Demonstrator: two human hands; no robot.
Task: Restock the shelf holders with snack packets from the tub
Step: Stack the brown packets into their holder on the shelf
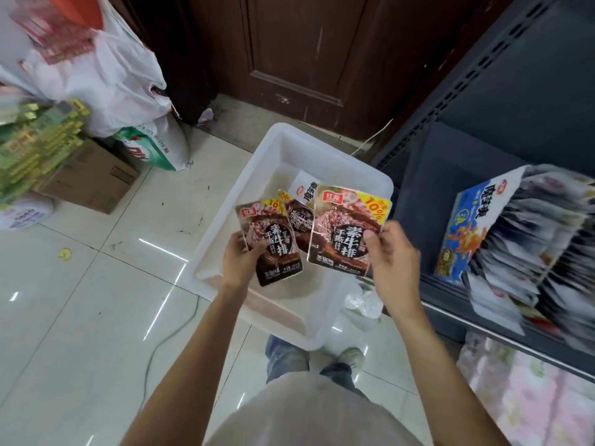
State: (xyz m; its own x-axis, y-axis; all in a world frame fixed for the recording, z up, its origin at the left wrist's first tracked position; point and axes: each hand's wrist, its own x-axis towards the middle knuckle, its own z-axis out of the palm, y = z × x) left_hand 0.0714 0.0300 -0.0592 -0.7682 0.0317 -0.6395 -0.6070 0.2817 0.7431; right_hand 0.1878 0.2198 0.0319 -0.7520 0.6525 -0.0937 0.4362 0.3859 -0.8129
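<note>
A white plastic tub (225, 201) stands on the floor in front of me. My left hand (240, 262) grips a dark brown snack packet (270, 243) above the tub. My right hand (391, 255) pinches a larger packet of the same design (346, 230) by its right edge. Behind these, one more brown packet (297, 217) and a white packet (304, 188) show; whether they lie in the tub or are held, I cannot tell. On the dark shelf to the right, a blue holder (467, 230) is packed with several pale packets (534, 239).
The dark shelf unit (502, 101) fills the right side, with pink packs (528, 397) on a lower level. At left are a cardboard box (93, 178), stacked green packs (35, 146) and white sacks (106, 69). A brown door (306, 59) stands behind the tub. A cable (167, 342) runs across the tiles.
</note>
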